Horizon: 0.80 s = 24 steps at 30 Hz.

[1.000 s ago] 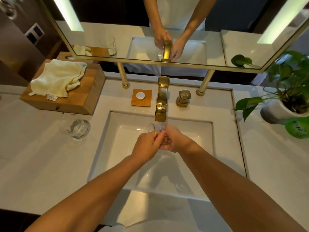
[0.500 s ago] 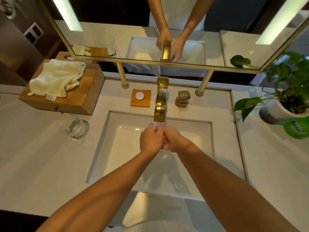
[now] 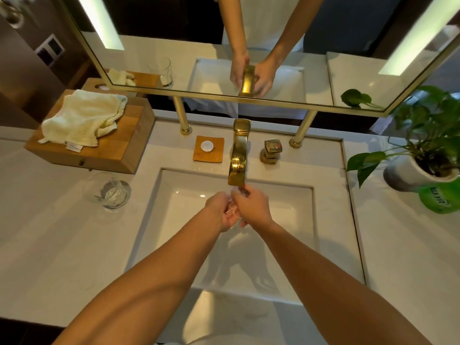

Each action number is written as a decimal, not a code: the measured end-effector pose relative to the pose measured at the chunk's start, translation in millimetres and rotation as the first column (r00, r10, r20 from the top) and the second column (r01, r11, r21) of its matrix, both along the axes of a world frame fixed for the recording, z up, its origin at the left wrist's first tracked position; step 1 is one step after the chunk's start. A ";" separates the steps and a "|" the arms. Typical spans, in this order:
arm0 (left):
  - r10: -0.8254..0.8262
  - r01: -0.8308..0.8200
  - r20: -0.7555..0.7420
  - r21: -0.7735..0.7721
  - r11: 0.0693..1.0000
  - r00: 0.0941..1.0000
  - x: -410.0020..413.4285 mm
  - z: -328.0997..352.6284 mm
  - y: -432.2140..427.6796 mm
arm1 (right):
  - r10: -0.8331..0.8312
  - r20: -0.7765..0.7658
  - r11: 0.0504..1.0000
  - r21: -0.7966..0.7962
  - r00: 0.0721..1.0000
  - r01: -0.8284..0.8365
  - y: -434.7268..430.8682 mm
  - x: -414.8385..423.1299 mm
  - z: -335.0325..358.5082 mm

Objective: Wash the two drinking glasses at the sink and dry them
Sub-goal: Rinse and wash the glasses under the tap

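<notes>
Wash stage: first glass (image 3: 232,209) in hand
Left hand (image 3: 218,212) and right hand (image 3: 254,205) clasp it, fingers curled, under the tap (image 3: 237,158) over the sink (image 3: 174,232); second glass (image 3: 110,192) stands on the worktop (image 3: 57,240); drying of both judged outstanding.

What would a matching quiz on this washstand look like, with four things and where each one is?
Things:
1. cream cloth
2. spare glass
3. potted plant
4. gold faucet

Places:
A. on the counter, right of the sink
B. on the wooden box
C. reaching out over the sink
D. on the counter, left of the sink

Pairs: 1-B, 2-D, 3-A, 4-C.
</notes>
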State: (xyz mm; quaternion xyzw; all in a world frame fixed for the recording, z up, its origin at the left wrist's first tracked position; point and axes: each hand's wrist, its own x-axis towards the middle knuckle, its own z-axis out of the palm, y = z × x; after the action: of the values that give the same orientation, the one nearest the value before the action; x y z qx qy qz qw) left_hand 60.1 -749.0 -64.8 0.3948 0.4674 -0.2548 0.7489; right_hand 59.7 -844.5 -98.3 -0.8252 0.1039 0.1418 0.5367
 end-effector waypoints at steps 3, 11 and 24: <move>-0.524 0.164 0.192 0.813 0.559 0.830 -19.4 -11.8 -11.4 | -0.022 -0.364 0.941 0.307 0.931 0.142 -2.0 10.2 9.3; -0.539 0.236 0.160 0.771 0.591 0.827 -2.6 -7.7 2.8 | -0.034 -0.486 0.919 0.328 0.873 0.218 2.7 10.4 6.2; -0.885 0.043 -0.082 0.997 -0.070 0.458 -31.0 -24.0 -8.9 | 0.028 -0.654 0.733 0.527 0.756 0.429 -12.0 11.7 9.7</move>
State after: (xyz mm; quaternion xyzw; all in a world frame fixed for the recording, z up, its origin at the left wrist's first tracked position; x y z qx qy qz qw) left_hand 29.1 -758.0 -88.8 0.9657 0.0223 -0.0215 0.2577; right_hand 71.4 -856.5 -88.6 -0.4738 0.3133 0.3696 0.7354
